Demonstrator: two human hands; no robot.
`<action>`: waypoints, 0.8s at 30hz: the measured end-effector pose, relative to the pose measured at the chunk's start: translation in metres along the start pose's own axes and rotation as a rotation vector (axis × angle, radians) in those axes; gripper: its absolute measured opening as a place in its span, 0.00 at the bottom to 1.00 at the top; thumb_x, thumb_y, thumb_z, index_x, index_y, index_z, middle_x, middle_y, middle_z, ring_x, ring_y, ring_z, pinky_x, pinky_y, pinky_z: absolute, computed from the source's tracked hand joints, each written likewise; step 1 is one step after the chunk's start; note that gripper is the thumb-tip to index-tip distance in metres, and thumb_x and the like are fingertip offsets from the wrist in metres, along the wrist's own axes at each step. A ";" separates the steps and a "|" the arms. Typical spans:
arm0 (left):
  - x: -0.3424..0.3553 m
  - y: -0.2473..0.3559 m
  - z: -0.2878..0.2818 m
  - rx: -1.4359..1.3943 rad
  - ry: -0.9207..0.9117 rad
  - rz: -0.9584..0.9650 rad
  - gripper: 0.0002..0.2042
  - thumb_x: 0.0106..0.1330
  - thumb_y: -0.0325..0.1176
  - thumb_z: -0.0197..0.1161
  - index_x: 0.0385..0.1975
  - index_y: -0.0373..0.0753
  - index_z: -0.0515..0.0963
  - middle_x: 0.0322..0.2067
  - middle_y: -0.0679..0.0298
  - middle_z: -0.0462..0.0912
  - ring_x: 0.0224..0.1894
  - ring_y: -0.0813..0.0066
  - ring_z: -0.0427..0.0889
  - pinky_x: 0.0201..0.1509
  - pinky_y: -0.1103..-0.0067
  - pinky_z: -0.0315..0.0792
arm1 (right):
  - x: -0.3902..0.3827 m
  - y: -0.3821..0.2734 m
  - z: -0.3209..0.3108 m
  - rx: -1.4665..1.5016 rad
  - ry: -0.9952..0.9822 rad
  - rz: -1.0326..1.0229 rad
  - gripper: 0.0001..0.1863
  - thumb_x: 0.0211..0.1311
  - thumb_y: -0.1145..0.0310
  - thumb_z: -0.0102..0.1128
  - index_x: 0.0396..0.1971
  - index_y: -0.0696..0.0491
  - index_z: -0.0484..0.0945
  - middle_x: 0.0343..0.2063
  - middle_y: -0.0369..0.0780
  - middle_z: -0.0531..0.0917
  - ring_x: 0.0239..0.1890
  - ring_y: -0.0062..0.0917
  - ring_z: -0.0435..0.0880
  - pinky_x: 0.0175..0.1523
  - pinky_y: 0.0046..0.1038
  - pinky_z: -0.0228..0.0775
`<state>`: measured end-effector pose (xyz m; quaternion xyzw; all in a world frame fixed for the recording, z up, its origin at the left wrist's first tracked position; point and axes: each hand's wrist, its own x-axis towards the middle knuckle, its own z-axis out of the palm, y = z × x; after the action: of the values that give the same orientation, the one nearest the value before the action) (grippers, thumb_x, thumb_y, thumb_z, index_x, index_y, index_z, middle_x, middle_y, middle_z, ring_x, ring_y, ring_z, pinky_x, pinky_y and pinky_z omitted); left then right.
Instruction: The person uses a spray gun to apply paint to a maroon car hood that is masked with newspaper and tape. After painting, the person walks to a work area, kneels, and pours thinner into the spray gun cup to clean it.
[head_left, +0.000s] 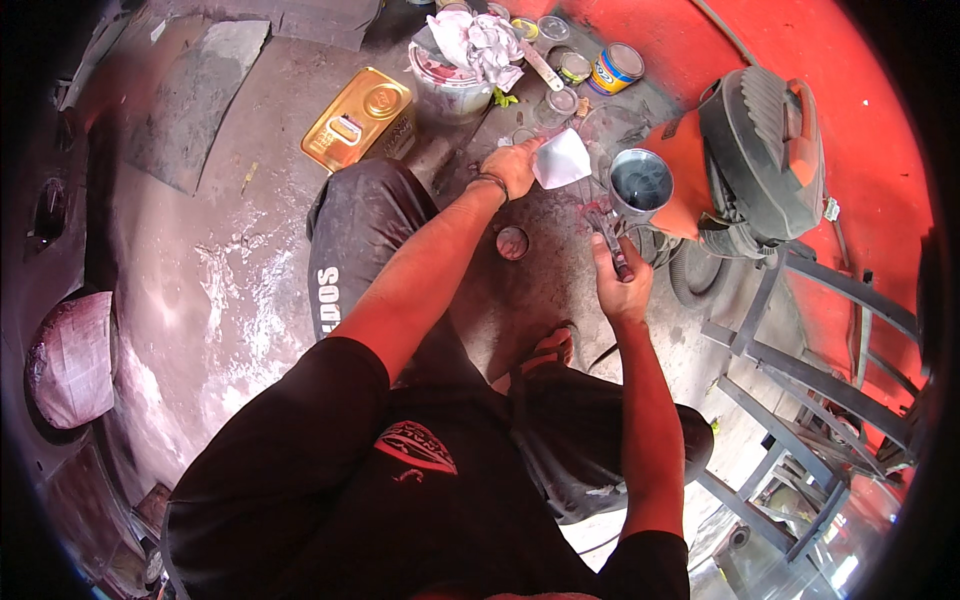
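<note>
My left hand [512, 168] reaches forward, its fingers closed on the edge of a white, paper-like piece [563, 160], roughly square. Whether that piece is flat or folded into a cone I cannot tell. Wrapped around the handle of what looks like a paint spray gun [604, 228] is my right hand [625, 290]. On top of the gun sits an uncovered metal cup [640, 183] with dark grey liquid inside. The white piece is just left of this cup, apart from it. A small round lid [512, 242] lies on the floor below my hands.
Ahead stand a gold rectangular can [358, 118], a stained bucket [450, 92] topped with crumpled paper, a blue-and-yellow tin [616, 69] and several small jars. An orange-and-black shop vacuum [745, 150] is at the right by a red wall [860, 60]. Grey metal frames [820, 375] stand nearer on the right.
</note>
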<state>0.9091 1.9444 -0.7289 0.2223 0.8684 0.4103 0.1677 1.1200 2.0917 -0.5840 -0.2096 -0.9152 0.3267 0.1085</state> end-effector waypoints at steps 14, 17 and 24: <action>-0.001 -0.007 -0.001 0.016 -0.007 0.008 0.22 0.75 0.35 0.52 0.68 0.47 0.73 0.55 0.47 0.83 0.57 0.44 0.81 0.62 0.58 0.74 | 0.003 -0.007 0.000 -0.005 -0.047 0.020 0.25 0.63 0.45 0.70 0.26 0.56 0.79 0.15 0.45 0.76 0.18 0.40 0.79 0.29 0.39 0.69; -0.001 -0.007 -0.001 0.016 -0.003 -0.008 0.22 0.75 0.34 0.52 0.68 0.48 0.73 0.57 0.47 0.82 0.58 0.43 0.80 0.62 0.57 0.74 | 0.004 -0.011 -0.002 -0.011 -0.058 0.049 0.26 0.63 0.44 0.70 0.25 0.56 0.79 0.15 0.45 0.76 0.18 0.40 0.78 0.29 0.38 0.69; -0.001 -0.002 -0.001 0.033 -0.013 -0.034 0.22 0.75 0.34 0.52 0.68 0.48 0.73 0.55 0.47 0.83 0.57 0.43 0.81 0.62 0.58 0.74 | 0.008 -0.015 -0.004 -0.020 -0.064 0.092 0.28 0.62 0.42 0.69 0.26 0.56 0.80 0.16 0.45 0.78 0.20 0.40 0.79 0.31 0.37 0.70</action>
<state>0.9090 1.9418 -0.7297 0.2129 0.8777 0.3915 0.1765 1.1099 2.0875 -0.5708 -0.2419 -0.9108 0.3288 0.0620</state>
